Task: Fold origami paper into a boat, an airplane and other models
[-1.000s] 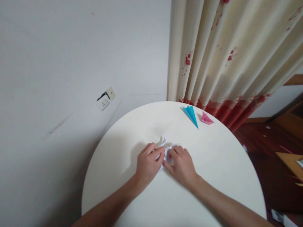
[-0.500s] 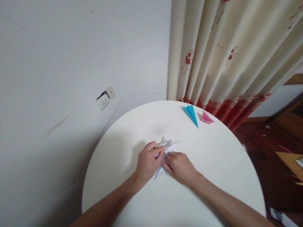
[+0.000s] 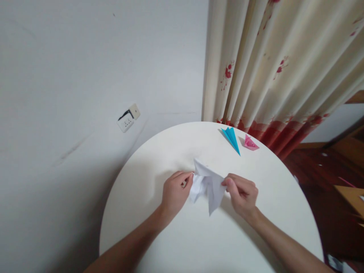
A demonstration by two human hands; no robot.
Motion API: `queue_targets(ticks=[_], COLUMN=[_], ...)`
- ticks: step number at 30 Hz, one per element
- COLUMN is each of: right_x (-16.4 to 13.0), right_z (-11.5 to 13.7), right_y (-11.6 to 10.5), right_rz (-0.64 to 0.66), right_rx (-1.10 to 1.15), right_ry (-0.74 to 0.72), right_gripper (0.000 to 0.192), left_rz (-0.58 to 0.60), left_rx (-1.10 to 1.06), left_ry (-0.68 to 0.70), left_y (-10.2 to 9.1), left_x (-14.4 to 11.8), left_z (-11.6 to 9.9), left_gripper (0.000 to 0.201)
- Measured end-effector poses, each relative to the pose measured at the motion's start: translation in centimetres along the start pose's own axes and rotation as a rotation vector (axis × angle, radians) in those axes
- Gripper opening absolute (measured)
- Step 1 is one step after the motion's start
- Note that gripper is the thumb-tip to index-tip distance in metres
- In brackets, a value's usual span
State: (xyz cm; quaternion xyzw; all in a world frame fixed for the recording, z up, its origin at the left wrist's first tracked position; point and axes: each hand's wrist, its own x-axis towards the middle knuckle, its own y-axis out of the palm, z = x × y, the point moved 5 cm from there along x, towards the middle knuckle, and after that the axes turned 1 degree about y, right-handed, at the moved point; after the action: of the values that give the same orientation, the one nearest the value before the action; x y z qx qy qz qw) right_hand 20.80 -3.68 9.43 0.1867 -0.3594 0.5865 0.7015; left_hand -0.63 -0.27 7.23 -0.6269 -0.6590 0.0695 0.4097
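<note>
Both hands pinch a white folded paper (image 3: 209, 184) just above the round counter (image 3: 176, 151), near its middle. The left hand (image 3: 173, 193) grips the left edge, the right hand (image 3: 241, 193) the right flap, held apart so the folds spread open. A blue plane (image 3: 231, 138) and pink boat (image 3: 250, 143) lie apart at the far rim.

On the desk (image 3: 176, 242), the paper (image 3: 209, 185) lies near the middle, the left hand (image 3: 173, 193) at its 9 o'clock and the right hand (image 3: 243, 195) at its 3 o'clock. The plane (image 3: 231, 138) and boat (image 3: 250, 143) sit at 1 o'clock by the far rim, boat right of plane. The curtain (image 3: 270, 68) hangs behind them, the socket (image 3: 128, 118) at 10 o'clock.
</note>
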Motion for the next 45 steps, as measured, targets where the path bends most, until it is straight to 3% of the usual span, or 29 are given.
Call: queue_targets(ticks=[3,9,13,17,18,22,24,30,33,35,37,42,45], right_x=[0.1,0.4,0.7,0.3,-0.1,-2.4,-3.5,-4.2,-3.3,-2.7,-1.8,0.9,1.9], right_z=[-1.7,-4.8,-4.9,-3.4,-2.8,-1.0,-1.1,-4.9,-6.8,-7.6,-7.7,-6.7,-6.5], right_y=[-1.2,-2.1,-1.3,0.2,0.6,2.8,3.8,4.0,3.7,3.3,2.4,-0.4,-2.1], right_rz=[-0.100,-0.209,-0.137,0.005,0.037,0.119,0.160,-0.014,0.008,0.031,0.046,0.114,0.083], right_rx=[0.008,0.037,0.075,0.107,0.073,-0.085,-0.130,-0.028,0.053,0.053,-0.018,-0.331,-0.390], right_ry=[0.184,0.502,0.550,0.475,0.439,0.371,0.390,0.624,0.719,0.752,0.697,0.346,0.259], right_gripper=[0.035,0.043,0.040,0.018,0.024,0.081,0.093,0.058,0.027,0.023,0.023,0.025,0.030], left_rz=[0.049,0.095,0.041,-0.045,-0.061,-0.124,-0.150,-0.129,-0.099,-0.078,-0.067,-0.056,-0.048], left_rx=[-0.128,-0.446,-0.501,-0.473,-0.493,-0.559,-0.573,-0.703,-0.773,-0.746,-0.632,-0.378,-0.263], left_ry=[-0.142,-0.239,-0.296,-0.363,-0.393,-0.472,-0.483,-0.545,-0.580,-0.566,-0.502,-0.347,-0.253], left_y=[0.2,0.4,0.5,0.7,0.8,0.8,0.7,1.6,2.4,2.6,2.3,1.1,0.8], left_x=[0.4,0.9,0.8,0.7,0.6,0.3,0.2,-0.1,-0.3,-0.3,0.0,0.8,1.1], left_z=[0.7,0.9,1.5,2.3,2.5,2.9,2.8,2.9,3.1,3.3,3.4,3.1,2.3], left_gripper=[0.029,0.031,0.030,0.029,0.028,0.024,0.024,0.027,0.027,0.028,0.028,0.026,0.018])
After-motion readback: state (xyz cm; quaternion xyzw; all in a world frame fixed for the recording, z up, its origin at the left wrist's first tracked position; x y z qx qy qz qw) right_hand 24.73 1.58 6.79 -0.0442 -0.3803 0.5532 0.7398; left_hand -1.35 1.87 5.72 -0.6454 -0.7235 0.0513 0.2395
